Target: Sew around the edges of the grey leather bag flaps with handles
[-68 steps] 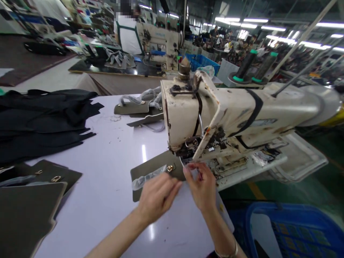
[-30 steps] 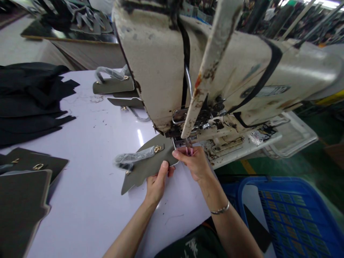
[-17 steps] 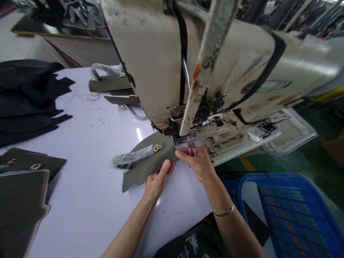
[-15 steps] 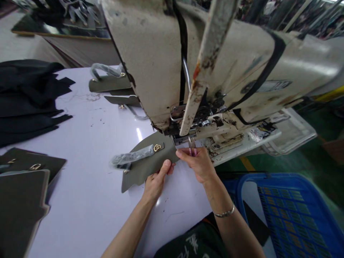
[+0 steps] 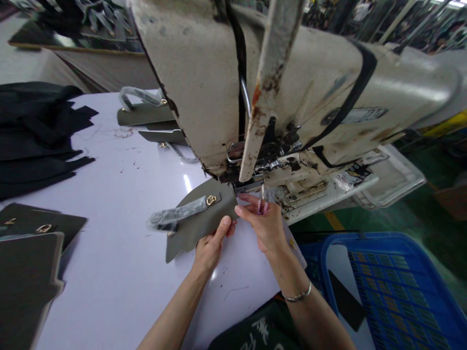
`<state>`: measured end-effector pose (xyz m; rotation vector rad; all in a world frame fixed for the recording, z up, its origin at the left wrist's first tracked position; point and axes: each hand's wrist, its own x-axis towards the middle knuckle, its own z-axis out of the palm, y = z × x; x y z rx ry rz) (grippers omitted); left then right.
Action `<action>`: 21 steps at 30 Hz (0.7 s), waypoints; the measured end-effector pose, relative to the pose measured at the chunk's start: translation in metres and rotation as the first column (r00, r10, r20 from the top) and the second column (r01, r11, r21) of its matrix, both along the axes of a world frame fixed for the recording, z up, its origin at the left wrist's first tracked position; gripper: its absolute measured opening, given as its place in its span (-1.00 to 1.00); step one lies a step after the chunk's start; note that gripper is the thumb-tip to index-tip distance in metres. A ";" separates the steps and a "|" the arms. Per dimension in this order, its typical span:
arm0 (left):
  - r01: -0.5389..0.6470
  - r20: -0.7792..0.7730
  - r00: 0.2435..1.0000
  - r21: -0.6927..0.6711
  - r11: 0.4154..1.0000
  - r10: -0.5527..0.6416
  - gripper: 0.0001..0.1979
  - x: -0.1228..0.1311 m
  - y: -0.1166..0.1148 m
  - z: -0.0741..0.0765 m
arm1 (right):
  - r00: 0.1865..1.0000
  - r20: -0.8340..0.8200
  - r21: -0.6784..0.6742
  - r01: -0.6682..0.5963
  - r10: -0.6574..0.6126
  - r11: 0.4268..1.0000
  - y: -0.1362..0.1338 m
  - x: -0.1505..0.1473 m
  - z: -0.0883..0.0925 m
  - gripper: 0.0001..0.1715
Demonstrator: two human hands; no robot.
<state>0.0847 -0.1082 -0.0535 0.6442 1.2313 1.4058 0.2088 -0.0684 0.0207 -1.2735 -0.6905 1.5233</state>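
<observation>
An olive-grey leather panel (image 5: 200, 221) lies with its end under the presser foot (image 5: 248, 185) of a cream industrial sewing machine head (image 5: 292, 82). A gold buckle (image 5: 210, 200) sits on the panel, and a plastic-wrapped strap (image 5: 171, 217) runs off to its left. My left hand (image 5: 213, 250) grips the panel's lower edge, thumb on top. My right hand (image 5: 264, 226) pinches small pink-handled thread snips (image 5: 261, 204) just beside the machine's foot. The needle area is hidden behind the machine's metal guard.
On the white work table (image 5: 109, 194), black cut pieces (image 5: 36, 141) lie at the left, with olive panels (image 5: 29, 287) stacked at lower left. More panels (image 5: 146, 114) lie behind the machine. A blue plastic crate (image 5: 386, 291) stands on the floor to the right.
The view has shifted slightly left and closer. My right hand has turned a little, with the snips now tilted upward. The panel has stayed under the foot.
</observation>
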 end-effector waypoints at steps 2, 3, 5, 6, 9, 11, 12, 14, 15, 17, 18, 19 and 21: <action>0.051 0.082 0.995 0.054 0.997 -0.055 -0.68 0.001 -0.001 0.007 | 1.000 -0.022 0.012 0.023 -0.023 1.000 0.002 -0.004 0.001 -0.49; 0.080 0.118 0.989 0.067 0.995 -0.088 -0.69 0.002 -0.001 0.011 | 0.999 -0.037 0.006 0.032 -0.032 0.999 0.002 -0.005 0.001 -0.49; 0.117 0.170 0.978 0.052 0.992 -0.125 -0.68 0.003 0.000 0.017 | 0.997 -0.067 -0.009 0.044 -0.044 0.999 0.002 -0.006 0.001 -0.48; 0.120 0.189 0.974 0.030 0.992 -0.123 -0.66 0.003 0.001 0.020 | 0.996 -0.077 -0.014 0.046 -0.047 0.999 0.002 -0.006 0.000 -0.47; 0.075 0.229 0.971 -0.050 0.996 -0.062 -0.60 0.007 0.003 0.023 | 0.998 -0.054 -0.012 0.021 -0.022 1.000 0.001 -0.003 0.000 -0.49; 0.028 0.232 0.973 -0.084 0.996 -0.008 -0.57 0.010 0.004 0.023 | 1.000 0.019 0.004 -0.011 0.010 1.000 -0.001 0.001 -0.001 -0.61; 0.008 0.227 0.974 -0.096 0.995 0.014 -0.56 0.012 0.004 0.022 | 0.998 0.061 0.013 -0.030 0.029 0.999 -0.002 0.003 -0.001 -0.66; -0.020 0.215 0.976 -0.111 0.994 0.044 -0.55 0.015 0.003 0.020 | 0.990 0.132 0.021 -0.061 0.058 0.998 -0.006 0.008 -0.005 -0.62; -0.028 0.210 0.976 -0.115 0.993 0.052 -0.55 0.016 0.003 0.020 | 0.985 0.157 0.019 -0.072 0.068 0.997 -0.008 0.010 -0.007 -0.56; -0.035 0.197 0.979 -0.113 0.993 0.057 -0.55 0.017 0.001 0.019 | 0.976 0.199 0.012 -0.093 0.089 0.996 -0.011 0.014 -0.012 -0.49; -0.035 0.188 0.981 -0.112 0.993 0.056 -0.55 0.017 0.001 0.018 | 0.969 0.226 0.014 -0.104 0.098 0.994 -0.013 0.015 -0.014 -0.47; -0.033 0.179 0.982 -0.110 0.993 0.052 -0.55 0.017 0.001 0.018 | 0.960 0.256 0.023 -0.122 0.112 0.992 -0.014 0.016 -0.015 -0.46; -0.019 0.163 0.986 -0.100 0.995 0.036 -0.54 0.016 0.001 0.018 | 0.937 0.317 0.070 -0.176 0.145 0.982 -0.016 0.015 -0.015 -0.46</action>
